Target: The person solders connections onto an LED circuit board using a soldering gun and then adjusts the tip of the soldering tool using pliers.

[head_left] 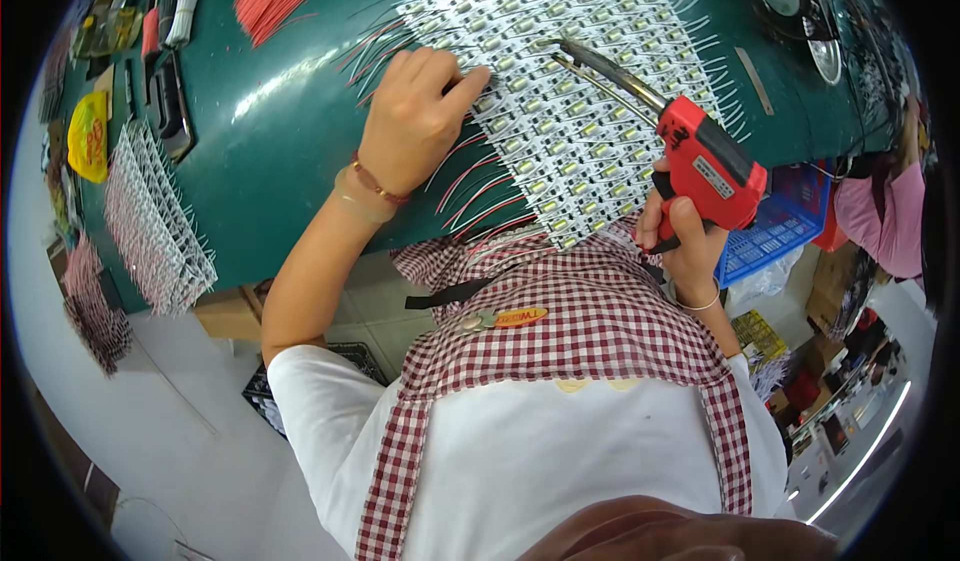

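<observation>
A broad sheet of small white circuit boards (575, 166), each with pale yellow rectangles, lies on the green table. My left hand (425, 106) is at the sheet's left edge, thumb and fingers pinched together. Whatever is between those fingertips is too small to make out. Red, white and dark wires (487, 193) stick out along that edge, around the hand. My right hand (685, 236) grips the handle of a red and black soldering gun (705, 166). Its long metal tip reaches over the middle of the sheet, pointing up and left; contact cannot be told.
Bundles of red wires (271, 1) and white wires (184, 13) lie on the green tabletop (270, 151). At the left are a yellow packet (88, 137) and a stack of wired boards (158, 223). A thin metal strip (754, 81) lies right of the sheet; a blue crate (775, 229) stands below the edge.
</observation>
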`<action>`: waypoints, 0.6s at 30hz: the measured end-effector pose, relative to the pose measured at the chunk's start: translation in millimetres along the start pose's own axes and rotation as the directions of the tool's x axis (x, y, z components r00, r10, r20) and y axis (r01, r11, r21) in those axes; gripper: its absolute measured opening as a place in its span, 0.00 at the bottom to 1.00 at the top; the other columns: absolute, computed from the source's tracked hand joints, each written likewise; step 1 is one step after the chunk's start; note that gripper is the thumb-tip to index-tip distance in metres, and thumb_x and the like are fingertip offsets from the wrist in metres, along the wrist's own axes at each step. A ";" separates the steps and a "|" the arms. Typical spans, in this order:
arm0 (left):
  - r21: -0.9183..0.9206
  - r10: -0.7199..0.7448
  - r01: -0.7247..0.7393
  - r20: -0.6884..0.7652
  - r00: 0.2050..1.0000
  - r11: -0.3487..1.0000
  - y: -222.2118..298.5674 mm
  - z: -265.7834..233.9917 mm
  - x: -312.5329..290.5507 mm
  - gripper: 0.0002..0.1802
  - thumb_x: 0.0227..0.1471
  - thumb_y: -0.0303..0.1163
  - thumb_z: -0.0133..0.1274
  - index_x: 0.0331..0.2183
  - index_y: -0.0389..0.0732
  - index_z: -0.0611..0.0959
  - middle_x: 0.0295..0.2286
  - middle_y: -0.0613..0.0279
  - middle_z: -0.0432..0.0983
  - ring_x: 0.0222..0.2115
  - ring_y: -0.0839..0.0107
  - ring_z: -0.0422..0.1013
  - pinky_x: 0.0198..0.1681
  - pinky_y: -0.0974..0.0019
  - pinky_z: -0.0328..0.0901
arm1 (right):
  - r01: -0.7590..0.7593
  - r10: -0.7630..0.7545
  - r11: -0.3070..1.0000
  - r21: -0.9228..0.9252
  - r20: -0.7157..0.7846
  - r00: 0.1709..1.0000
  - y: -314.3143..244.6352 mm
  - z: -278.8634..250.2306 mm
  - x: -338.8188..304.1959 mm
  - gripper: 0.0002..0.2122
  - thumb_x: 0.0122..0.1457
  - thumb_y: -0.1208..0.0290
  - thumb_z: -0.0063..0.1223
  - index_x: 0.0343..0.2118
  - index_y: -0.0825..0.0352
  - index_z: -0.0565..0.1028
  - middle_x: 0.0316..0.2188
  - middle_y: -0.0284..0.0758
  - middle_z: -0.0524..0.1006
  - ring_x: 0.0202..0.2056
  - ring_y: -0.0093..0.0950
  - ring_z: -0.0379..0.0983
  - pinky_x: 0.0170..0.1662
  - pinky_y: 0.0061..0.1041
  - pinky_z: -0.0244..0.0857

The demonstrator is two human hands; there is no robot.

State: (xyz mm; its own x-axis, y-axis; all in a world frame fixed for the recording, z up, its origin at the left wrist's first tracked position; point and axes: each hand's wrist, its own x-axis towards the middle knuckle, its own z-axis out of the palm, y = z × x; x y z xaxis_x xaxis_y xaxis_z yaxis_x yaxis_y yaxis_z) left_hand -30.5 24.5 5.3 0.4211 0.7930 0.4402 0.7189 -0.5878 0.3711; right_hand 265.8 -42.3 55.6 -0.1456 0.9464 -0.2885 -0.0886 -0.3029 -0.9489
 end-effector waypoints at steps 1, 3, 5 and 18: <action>-0.019 0.023 -0.024 -0.046 0.999 1.000 -3.0 4.4 0.1 0.16 0.38 0.18 0.57 0.34 0.41 0.83 0.22 0.63 0.65 0.24 0.65 0.65 0.29 0.64 0.60 | 0.003 -0.002 1.000 -0.025 0.014 1.000 1.2 -0.9 -1.2 0.24 0.61 0.61 0.54 0.50 0.77 0.65 0.16 0.36 0.71 0.14 0.22 0.66 0.19 0.22 0.64; -0.027 0.019 -0.020 -0.047 0.999 0.999 -2.3 4.4 2.3 0.16 0.38 0.18 0.56 0.34 0.41 0.83 0.22 0.63 0.65 0.24 0.65 0.64 0.29 0.64 0.60 | -0.010 0.011 0.997 -0.077 0.011 1.000 5.7 -1.5 -6.4 0.22 0.61 0.63 0.54 0.50 0.77 0.65 0.17 0.36 0.71 0.15 0.21 0.66 0.20 0.21 0.62; -0.039 0.028 -0.030 -0.048 0.998 0.999 -1.7 3.0 2.3 0.15 0.38 0.19 0.56 0.34 0.40 0.83 0.22 0.63 0.65 0.25 0.65 0.64 0.29 0.64 0.60 | 0.002 0.004 0.992 -0.127 0.042 0.999 9.3 -1.7 -8.5 0.22 0.61 0.64 0.54 0.50 0.77 0.65 0.17 0.36 0.71 0.15 0.21 0.66 0.20 0.20 0.62; -0.024 0.003 -0.003 0.027 1.000 1.000 12.2 -0.1 -0.4 0.14 0.38 0.20 0.54 0.33 0.38 0.82 0.24 0.62 0.65 0.27 0.65 0.65 0.33 0.64 0.62 | 0.043 0.024 0.954 -0.297 0.219 0.975 15.5 -5.1 -18.7 0.21 0.64 0.66 0.49 0.54 0.75 0.64 0.18 0.34 0.71 0.19 0.21 0.65 0.24 0.20 0.60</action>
State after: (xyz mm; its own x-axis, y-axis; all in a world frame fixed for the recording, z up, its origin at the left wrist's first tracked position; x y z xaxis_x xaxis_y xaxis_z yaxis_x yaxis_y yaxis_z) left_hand -22.0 17.0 9.8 0.4380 0.7951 0.4195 0.7041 -0.5935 0.3898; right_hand 272.1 -64.1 45.7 -0.3597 0.8911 -0.2765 0.2020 -0.2149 -0.9555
